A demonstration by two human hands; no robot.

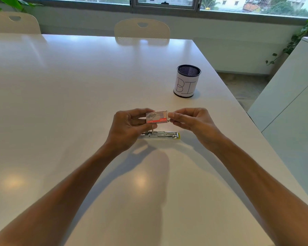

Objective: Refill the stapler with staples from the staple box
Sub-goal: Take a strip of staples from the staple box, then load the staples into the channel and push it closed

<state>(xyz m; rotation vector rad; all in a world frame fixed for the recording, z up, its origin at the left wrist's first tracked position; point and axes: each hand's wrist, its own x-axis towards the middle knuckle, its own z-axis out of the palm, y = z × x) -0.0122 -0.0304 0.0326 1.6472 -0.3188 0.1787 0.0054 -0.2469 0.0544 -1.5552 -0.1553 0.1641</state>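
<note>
A small white and red staple box [156, 117] is held above the table, level, between both hands. My left hand [128, 128] grips its left end with thumb and fingers. My right hand [194, 123] pinches its right end with thumb and forefinger. Below the box, on the white table [78, 103], lies the stapler [161, 135]: a metal body with a yellow-green tip at the right, seemingly swung open with the metal channel showing. Its left end is hidden behind my left hand.
A dark mesh cup [187, 80] wrapped in white paper with hand-drawn letters stands behind and to the right of the hands. Two pale chairs [142, 30] sit at the far edge. The table's right edge runs diagonally past a white cabinet [292, 96].
</note>
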